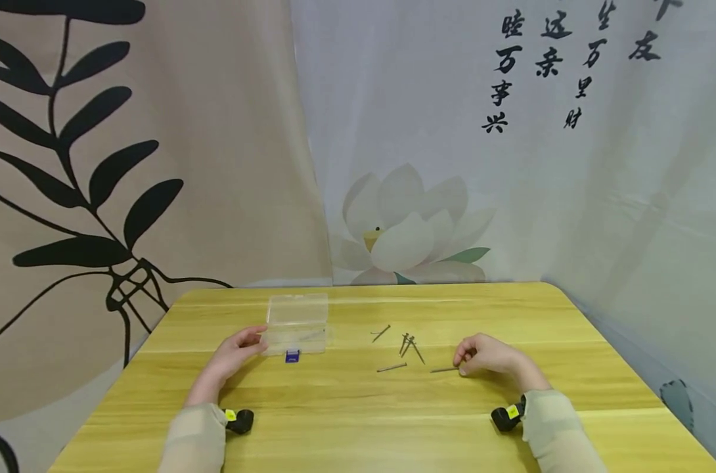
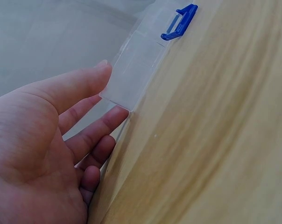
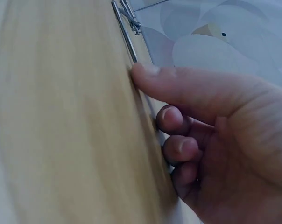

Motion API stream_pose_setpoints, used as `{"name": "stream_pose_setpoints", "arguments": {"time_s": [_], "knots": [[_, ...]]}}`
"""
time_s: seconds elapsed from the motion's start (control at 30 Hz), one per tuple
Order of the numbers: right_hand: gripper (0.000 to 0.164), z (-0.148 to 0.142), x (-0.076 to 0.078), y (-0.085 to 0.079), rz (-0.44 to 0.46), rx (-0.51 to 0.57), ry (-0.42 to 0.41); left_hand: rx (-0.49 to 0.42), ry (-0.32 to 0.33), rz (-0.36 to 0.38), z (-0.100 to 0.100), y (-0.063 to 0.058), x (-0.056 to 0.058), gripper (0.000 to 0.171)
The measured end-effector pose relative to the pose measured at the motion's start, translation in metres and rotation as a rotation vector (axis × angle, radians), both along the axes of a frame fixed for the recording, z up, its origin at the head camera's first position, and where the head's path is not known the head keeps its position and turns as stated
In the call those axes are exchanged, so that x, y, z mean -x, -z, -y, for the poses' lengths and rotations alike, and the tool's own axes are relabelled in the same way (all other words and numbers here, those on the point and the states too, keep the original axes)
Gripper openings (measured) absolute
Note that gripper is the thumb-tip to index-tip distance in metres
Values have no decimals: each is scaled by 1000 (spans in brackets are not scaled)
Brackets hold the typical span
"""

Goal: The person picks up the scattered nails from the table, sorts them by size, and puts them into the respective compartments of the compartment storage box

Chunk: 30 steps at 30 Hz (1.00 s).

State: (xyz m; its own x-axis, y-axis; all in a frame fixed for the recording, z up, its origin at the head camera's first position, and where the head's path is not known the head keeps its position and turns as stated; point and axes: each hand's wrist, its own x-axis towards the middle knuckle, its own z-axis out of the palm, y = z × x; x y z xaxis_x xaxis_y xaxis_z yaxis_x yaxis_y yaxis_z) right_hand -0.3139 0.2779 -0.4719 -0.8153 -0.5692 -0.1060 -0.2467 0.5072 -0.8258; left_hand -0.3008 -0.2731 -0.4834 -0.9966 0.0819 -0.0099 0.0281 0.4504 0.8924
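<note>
A clear plastic box [image 1: 295,340] with its lid [image 1: 297,309] raised stands left of the middle of the table. My left hand [image 1: 240,355] holds the box's left end, thumb at the front corner and fingers along the side. A blue latch [image 2: 180,23] juts from the front of the box, and a thin nail lies inside. My right hand [image 1: 488,355] pinches one end of a metal nail [image 1: 443,370] low over the table; its other end points left. The right wrist view shows the thumb on that nail [image 3: 124,32], with the other fingers curled.
Between the hands, several nails [image 1: 410,345] lie in a small crossed pile. One nail [image 1: 391,367] is nearer me, and another [image 1: 381,333] lies farther back beside a shorter piece. A printed curtain [image 1: 417,131] hangs behind the wooden table [image 1: 358,420].
</note>
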Motion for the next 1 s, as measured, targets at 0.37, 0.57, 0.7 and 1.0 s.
{"name": "stream_pose_setpoints", "arguments": {"time_s": [0.37,0.57,0.7,1.0], "knots": [[14,4,1,1,-3,26,15,13,-4,-2,1,-1,2,54],[12,3,0,2,-27,-3,36,5,-2,3,1,1,2,54],[10,2,0,2,-41,-21,32,-3,-3,1,2,1,2,54],[13,1,-1,2,-36,-13,13,-10,1,6,2,0,1,55]]}}
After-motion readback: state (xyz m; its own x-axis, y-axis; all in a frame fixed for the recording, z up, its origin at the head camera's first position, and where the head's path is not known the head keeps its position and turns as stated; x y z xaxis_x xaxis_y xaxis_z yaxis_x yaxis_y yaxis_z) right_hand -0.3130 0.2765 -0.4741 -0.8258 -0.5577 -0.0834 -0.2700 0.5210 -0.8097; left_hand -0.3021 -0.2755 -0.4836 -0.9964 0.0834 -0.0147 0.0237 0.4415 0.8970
